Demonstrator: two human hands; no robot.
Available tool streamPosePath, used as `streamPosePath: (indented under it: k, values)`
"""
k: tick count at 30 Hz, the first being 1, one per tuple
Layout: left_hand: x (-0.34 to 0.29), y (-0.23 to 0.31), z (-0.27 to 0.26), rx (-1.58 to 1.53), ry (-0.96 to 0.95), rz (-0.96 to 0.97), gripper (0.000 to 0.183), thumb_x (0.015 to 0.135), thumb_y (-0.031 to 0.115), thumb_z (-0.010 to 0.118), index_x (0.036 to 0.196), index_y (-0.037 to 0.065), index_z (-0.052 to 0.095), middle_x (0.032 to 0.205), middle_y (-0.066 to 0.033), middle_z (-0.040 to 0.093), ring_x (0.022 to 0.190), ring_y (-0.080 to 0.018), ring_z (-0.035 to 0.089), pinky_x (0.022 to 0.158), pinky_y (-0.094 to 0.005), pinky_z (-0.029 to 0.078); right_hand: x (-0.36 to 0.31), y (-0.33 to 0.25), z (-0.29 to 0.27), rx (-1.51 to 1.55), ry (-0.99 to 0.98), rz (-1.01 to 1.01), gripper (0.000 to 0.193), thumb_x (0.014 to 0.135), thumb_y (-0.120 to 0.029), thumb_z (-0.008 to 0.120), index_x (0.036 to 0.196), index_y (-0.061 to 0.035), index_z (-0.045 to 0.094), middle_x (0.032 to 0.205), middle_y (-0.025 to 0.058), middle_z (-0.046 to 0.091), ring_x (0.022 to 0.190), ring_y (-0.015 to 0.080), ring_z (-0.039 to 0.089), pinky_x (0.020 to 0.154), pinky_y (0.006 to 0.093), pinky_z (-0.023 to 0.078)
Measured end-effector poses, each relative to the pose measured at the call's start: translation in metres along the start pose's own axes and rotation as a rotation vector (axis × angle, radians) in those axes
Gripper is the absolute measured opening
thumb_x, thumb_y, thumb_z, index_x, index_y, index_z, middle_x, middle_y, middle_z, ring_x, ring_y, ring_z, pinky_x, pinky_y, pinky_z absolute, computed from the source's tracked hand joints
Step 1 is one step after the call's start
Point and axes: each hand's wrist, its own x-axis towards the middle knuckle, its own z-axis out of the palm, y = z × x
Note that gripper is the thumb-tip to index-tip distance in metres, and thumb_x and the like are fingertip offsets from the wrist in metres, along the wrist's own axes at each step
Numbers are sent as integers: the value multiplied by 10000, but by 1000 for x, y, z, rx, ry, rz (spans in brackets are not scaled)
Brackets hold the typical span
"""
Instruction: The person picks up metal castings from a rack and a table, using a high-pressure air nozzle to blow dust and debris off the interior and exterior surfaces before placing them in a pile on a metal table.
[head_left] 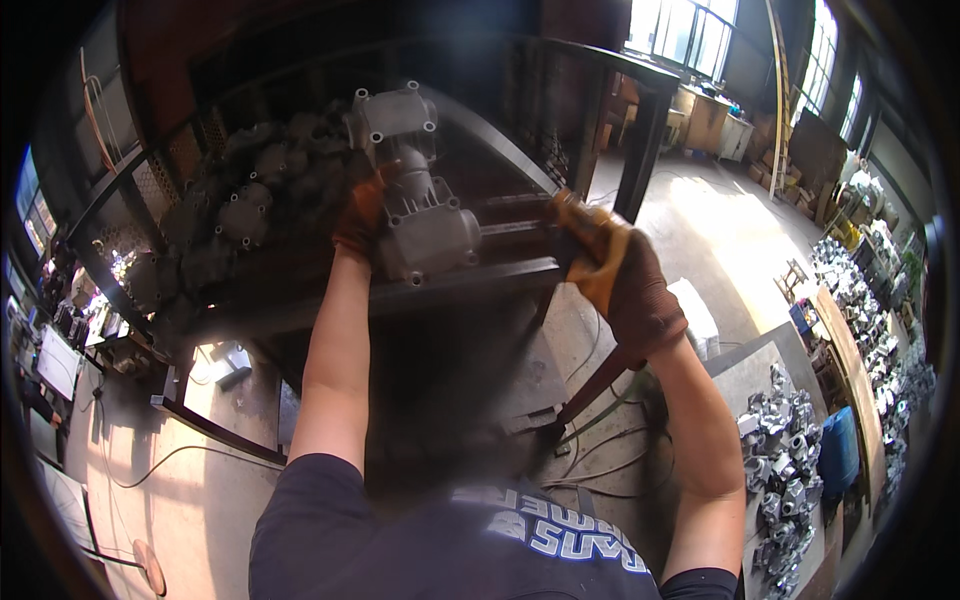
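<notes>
My left hand [362, 208], in a brown and orange work glove, grips the left side of a grey metal casting [412, 185]. The casting has two squarish flanged ends with bolt holes and a ribbed neck between them. It sits at the dark metal workbench [480, 272]. To its right, my right hand [615, 275], gloved in brown and yellow, is closed round the handle end of a hand tool with a long, flat metal bar [505, 150]. The bar slants up-left behind the casting's upper end. Its exact kind is hard to make out, and the glove hides the handle.
More grey castings [245, 215] lie heaped on the bench's left. Hoses or cables [610, 450] run over the floor below. At right are piles of metal parts [782, 480], a blue container [840, 448] and a long wooden board [855, 385]. Cabinets [705, 125] stand beneath the far windows.
</notes>
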Motion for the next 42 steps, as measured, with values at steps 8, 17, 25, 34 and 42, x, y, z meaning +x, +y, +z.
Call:
streamPosePath:
  k: [8, 17, 25, 34, 42]
  values:
    - [-31, 104, -30, -1439, -29, -633, 355, 1044, 305, 435, 1214, 44, 606, 1059, -55, 656, 908, -151, 641, 811, -273, 533, -136, -19, -76, -145, -136, 234, 360, 811, -231, 749, 1060, 11, 652, 788, 197, 688, 809, 367, 691, 670, 383, 529]
    - [-53, 247, -105, -2384, -234, -795, 505, 956, 457, 523, 1253, 50, 550, 1167, -115, 625, 1073, -276, 617, 950, -414, 516, -311, -29, -134, 1, 51, 563, 172, 862, -150, 691, 972, -21, 658, 773, 189, 661, 744, 300, 697, 607, 350, 485]
    - [-101, 382, -97, -2829, -144, -205, 264, 934, 147, 595, 1164, 36, 530, 992, -37, 552, 827, -134, 570, 770, -280, 511, -422, -38, -169, 253, 57, 447, 229, 890, -11, 652, 1110, 37, 609, 854, 11, 622, 725, 67, 576, 627, 212, 482]
    - [-134, 530, -220, -3997, -1220, -313, 151, 989, 253, 531, 1008, 104, 528, 829, -9, 562, 809, -144, 547, 856, -371, 417, -522, -95, -205, 134, 366, 597, 336, 831, -29, 719, 1145, 7, 606, 1157, 122, 667, 1015, 196, 663, 869, 286, 530]
    - [-164, 591, -234, -3906, -1395, -973, 329, 851, 129, 648, 1145, 60, 518, 905, -9, 519, 787, -132, 510, 802, -352, 394, -560, -119, -210, -12, 290, 730, 444, 851, -187, 728, 1233, -48, 551, 1172, 105, 653, 1002, 238, 666, 873, 284, 514]
